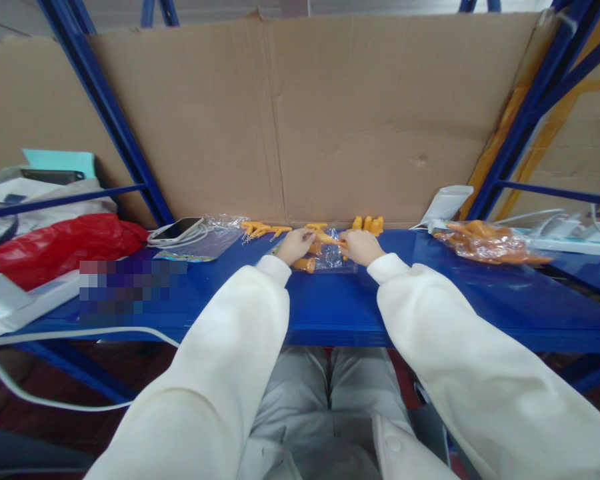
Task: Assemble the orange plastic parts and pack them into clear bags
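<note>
My left hand and my right hand are close together above the blue shelf, fingers closed. Between them is an orange plastic piece, pinched from both sides; its exact kind is too small to make out. Under and between the hands lies a clear plastic bag. An orange cylindrical part rests by the left hand. Several orange branched pieces with thin metal bits lie left of my hands. Behind the right hand, several short orange pieces stand near the cardboard.
A clear bag of orange parts lies at the right, near a white stand. Leftward are a phone with a white cable, a flat clear packet, a red bag and a white power strip. Cardboard closes the back.
</note>
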Available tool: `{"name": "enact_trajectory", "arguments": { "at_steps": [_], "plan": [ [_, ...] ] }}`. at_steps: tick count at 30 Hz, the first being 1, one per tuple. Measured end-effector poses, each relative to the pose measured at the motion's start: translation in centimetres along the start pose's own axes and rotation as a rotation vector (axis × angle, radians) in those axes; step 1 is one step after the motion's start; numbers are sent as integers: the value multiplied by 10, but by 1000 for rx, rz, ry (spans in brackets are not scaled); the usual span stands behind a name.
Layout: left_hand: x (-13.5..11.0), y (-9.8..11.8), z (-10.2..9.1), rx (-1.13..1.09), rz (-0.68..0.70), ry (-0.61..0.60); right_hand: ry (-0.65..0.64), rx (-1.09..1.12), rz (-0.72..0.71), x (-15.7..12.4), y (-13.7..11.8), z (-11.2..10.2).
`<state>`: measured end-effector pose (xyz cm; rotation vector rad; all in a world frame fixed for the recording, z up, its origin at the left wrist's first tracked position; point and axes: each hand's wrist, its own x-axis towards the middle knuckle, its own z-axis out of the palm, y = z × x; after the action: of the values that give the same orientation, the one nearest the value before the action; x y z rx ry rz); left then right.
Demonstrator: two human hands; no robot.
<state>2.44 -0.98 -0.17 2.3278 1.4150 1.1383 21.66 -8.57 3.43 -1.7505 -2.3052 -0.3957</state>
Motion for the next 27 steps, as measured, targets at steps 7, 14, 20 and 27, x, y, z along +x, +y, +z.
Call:
{"name": "enact_trajectory", "arguments": {
  "at_steps": [7,14,20,27],
  "plan": [
    [1,5,2,-83,-7,59,21,50,-14,1,4,-2],
    [1,9,0,-90,7,44,-23,120,-28,1,5,-4],
    [0,15,1,-128,29,53,-21,156,-8,2,-4,0],
    [0,21,5,-193,75,21,33,443,-150,13,-6,27]
  ]
}}
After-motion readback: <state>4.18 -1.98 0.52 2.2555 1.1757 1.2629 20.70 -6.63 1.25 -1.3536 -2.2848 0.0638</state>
